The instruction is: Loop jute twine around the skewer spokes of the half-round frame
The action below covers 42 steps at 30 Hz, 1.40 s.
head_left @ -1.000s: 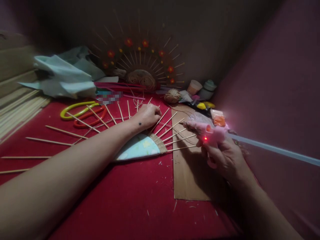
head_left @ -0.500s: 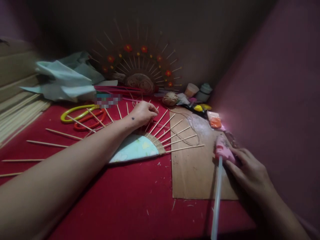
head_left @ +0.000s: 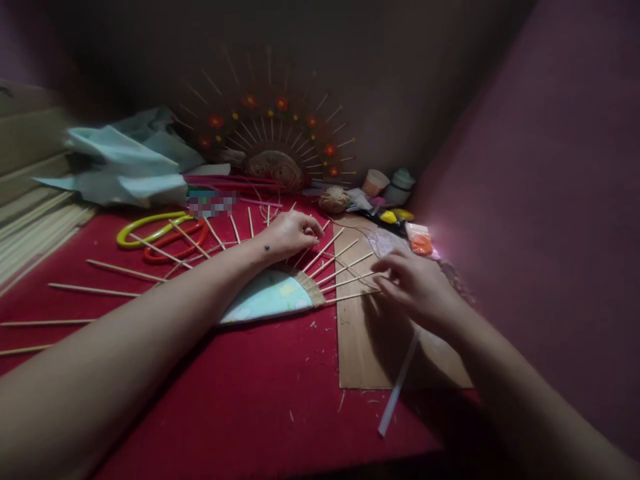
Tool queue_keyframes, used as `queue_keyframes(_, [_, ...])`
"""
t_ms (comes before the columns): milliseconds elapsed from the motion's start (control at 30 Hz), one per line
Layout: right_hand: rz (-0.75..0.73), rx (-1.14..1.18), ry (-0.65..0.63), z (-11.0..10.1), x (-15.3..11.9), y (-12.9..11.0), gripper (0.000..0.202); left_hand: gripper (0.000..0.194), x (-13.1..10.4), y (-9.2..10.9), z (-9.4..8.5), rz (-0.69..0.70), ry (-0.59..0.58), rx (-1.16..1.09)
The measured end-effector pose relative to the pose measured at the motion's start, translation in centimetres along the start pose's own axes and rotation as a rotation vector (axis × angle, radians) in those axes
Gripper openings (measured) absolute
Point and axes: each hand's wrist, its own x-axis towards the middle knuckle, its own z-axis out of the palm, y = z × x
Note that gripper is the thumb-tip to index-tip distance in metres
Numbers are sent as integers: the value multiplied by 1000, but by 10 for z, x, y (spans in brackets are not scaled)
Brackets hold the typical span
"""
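A half-round fan frame (head_left: 267,297) lies on the red tabletop, its middle covered in pale blue patterned cloth with a woven twine band (head_left: 313,287) along the curve. Thin wooden sticks (head_left: 345,267) spread outward from it. My left hand (head_left: 293,235) is over the upper sticks, fingertips pinched where thin brown twine (head_left: 357,272) runs; the exact grip is partly hidden. My right hand (head_left: 417,283) is at the right-hand stick ends beside the loose twine, thumb and fingers bent but apart. A clear glue stick (head_left: 399,387) shows below it; the glue gun's body is hidden behind the hand.
A wooden board (head_left: 363,353) lies under the right-hand sticks. Yellow- and red-handled scissors (head_left: 150,230) lie at left near crumpled pale cloth (head_left: 125,167). A twine ball (head_left: 334,199), cups (head_left: 375,182) and a flowered stick fan (head_left: 283,103) stand at the back. A wall (head_left: 540,200) borders the right.
My right hand has let go of the pink glue gun and moved left to the twine and stick ends. My left hand stays over the sticks. The view has shifted slightly.
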Motion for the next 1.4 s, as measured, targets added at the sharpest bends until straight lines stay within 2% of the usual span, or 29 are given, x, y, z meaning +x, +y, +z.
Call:
queue_keyframes(133, [28, -57, -97, 32, 45, -14, 17, 19, -4, 5, 2, 117, -57, 192])
queue_keyframes(300, [60, -139, -90, 53, 60, -10, 20, 19, -9, 8, 7, 172, -83, 405])
queue_keyframes(633, [22, 6, 24, 52, 51, -6, 15, 15, -11, 10, 14, 185, -87, 410])
queue_keyframes(833, [14, 91, -3, 52, 46, -13, 17, 15, -11, 9, 17, 174, -88, 393])
queue_keyframes(1167, [-47, 18, 7, 54, 43, -14, 23, 16, -9, 11, 15, 172, -105, 400])
queue_keyframes(1267, [-53, -57, -1, 54, 42, -16, 24, 17, -7, 10, 16, 159, -101, 303])
queue_keyframes(1400, [-70, -143, -25, 54, 42, -18, 26, 20, -2, 5, 14, 126, -45, 24])
